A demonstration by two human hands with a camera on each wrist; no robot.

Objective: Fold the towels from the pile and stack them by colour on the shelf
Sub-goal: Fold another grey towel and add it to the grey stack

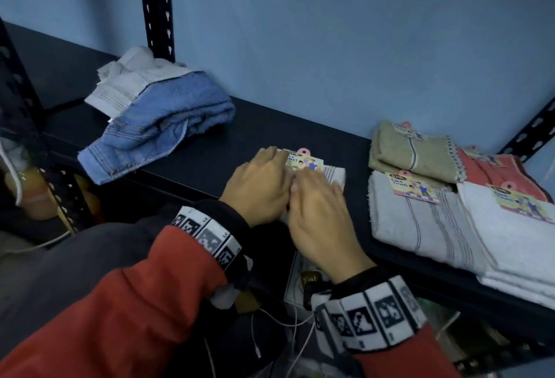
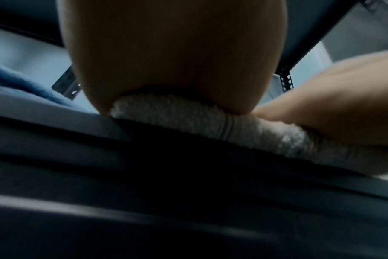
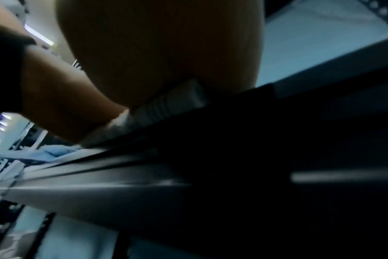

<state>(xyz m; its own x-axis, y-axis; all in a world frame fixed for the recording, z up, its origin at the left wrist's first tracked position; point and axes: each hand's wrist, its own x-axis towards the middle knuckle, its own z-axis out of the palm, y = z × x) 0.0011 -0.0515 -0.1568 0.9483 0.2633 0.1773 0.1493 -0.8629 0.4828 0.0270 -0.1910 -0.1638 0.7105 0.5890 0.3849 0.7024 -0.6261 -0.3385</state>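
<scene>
One dark metal shelf (image 1: 300, 128) with perforated uprights is carrying all the towels. Well to the left of the hands, two unfolded terry towels are lying heaped together: a blue towel (image 1: 168, 119) with stitched stripe bands and a pale grey towel (image 1: 126, 83) slumping over its far side. To the right of the hands, four folded towels are sitting in two touching rows: a grey striped towel (image 1: 420, 227) and a white towel (image 1: 516, 245) at the front, an olive towel (image 1: 414, 152) and a coral towel (image 1: 492, 170) behind. Three of their card tags are showing an "ENE" logo, and two are reading "Face Towel".

Under the hands, one small folded white towel (image 1: 335, 174) with thin grey stripes is lying at the shelf's front edge, its fluffy rolled edge showing in the left wrist view (image 2: 188, 112). The left hand (image 1: 261, 185) and the right hand (image 1: 318, 215) are lying side by side, touching, fingers extended and pressing flat on it. One paper tag (image 1: 304, 162) with a pink hanger tab, cartoon figures and "Face Towel" is peeking out just beyond the fingertips.
</scene>
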